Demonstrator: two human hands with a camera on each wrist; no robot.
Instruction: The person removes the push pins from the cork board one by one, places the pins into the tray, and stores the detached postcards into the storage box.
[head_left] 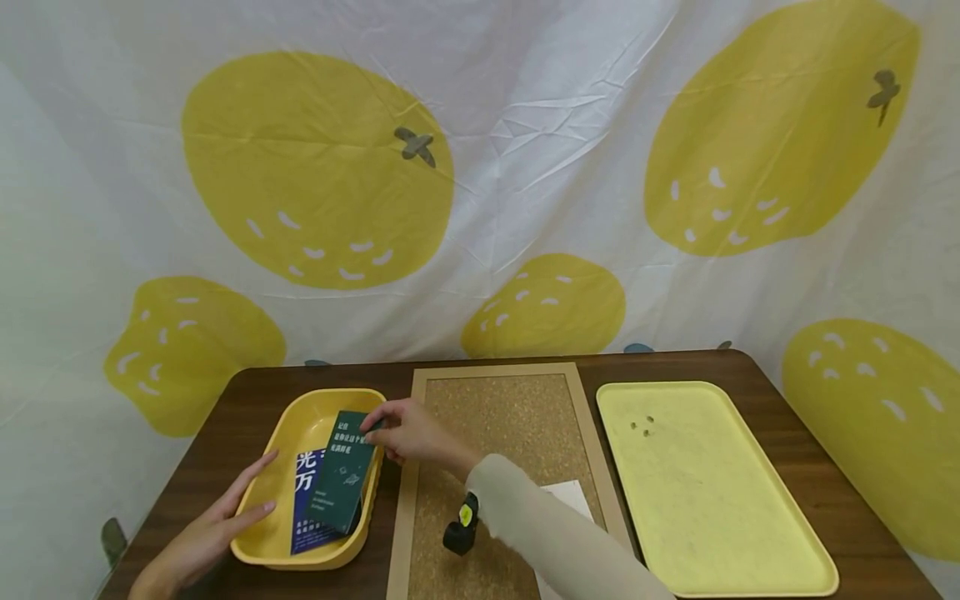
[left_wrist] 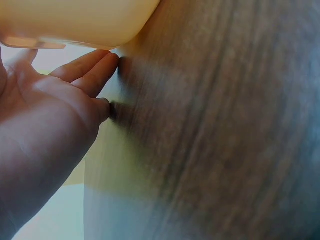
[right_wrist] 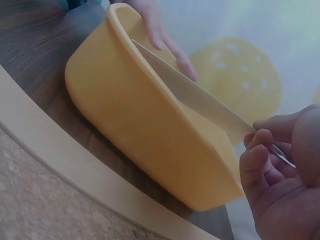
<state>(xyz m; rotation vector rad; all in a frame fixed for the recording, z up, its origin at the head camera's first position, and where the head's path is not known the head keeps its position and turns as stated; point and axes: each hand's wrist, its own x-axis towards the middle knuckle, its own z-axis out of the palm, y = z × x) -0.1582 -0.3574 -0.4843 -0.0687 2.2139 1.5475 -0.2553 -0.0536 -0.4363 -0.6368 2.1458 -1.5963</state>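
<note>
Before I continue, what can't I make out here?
- Head: part of the blue booklet, hidden by the green booklet.
- Head: part of the white paper, behind the right sleeve.
- Left wrist: inside of the yellow bin, behind its wall.
- Right wrist: part of the left hand, beyond the top edge.

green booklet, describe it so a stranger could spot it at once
On the brown table, left of the corkboard, is a yellow tub. There, the green booklet covers part of a blue one. Unlike the blue one, it is pinched near its upper end by the right hand.
</note>
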